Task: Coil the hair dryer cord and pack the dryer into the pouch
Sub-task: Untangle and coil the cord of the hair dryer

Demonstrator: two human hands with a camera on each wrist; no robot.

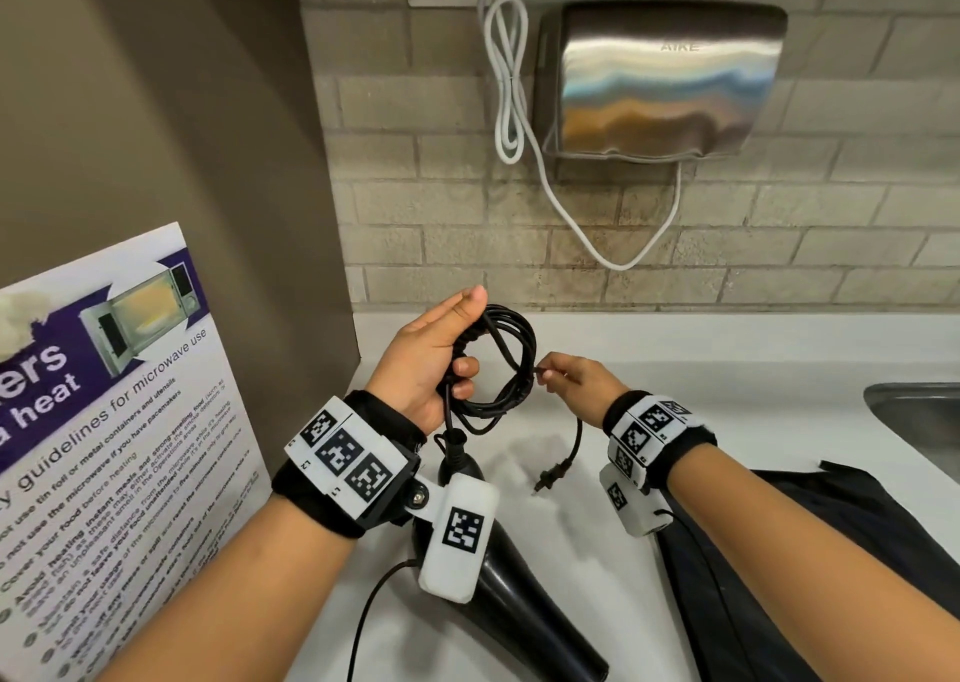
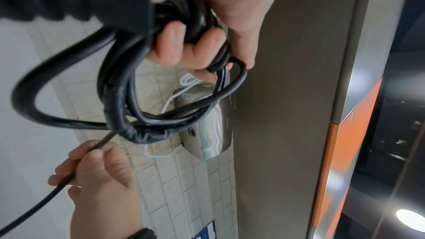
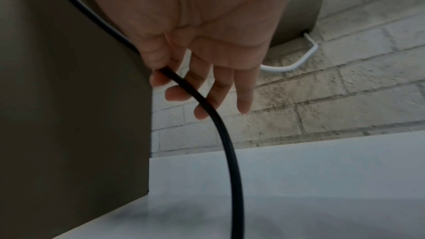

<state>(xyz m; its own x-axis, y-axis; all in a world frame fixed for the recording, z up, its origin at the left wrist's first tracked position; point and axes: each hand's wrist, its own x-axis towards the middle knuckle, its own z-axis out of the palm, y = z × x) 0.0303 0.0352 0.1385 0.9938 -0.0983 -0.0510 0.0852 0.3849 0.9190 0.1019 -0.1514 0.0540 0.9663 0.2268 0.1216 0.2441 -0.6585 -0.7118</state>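
My left hand (image 1: 441,354) grips a bundle of black cord loops (image 1: 511,364) above the white counter; in the left wrist view its fingers (image 2: 171,43) curl round the coil (image 2: 119,110). My right hand (image 1: 569,377) pinches the free end of the cord (image 3: 207,104) just right of the coil. The tail hangs down to the plug (image 1: 548,476), which dangles just over the counter. The black hair dryer (image 1: 519,593) lies on the counter below my left wrist. A dark pouch (image 1: 779,567) lies under my right forearm.
A steel hand dryer (image 1: 660,78) with a white cable (image 1: 511,78) hangs on the brick wall behind. A sink (image 1: 919,421) sits at the right. A microwave poster (image 1: 104,421) leans on the brown panel at the left. A thin black wire (image 1: 369,614) runs by the dryer.
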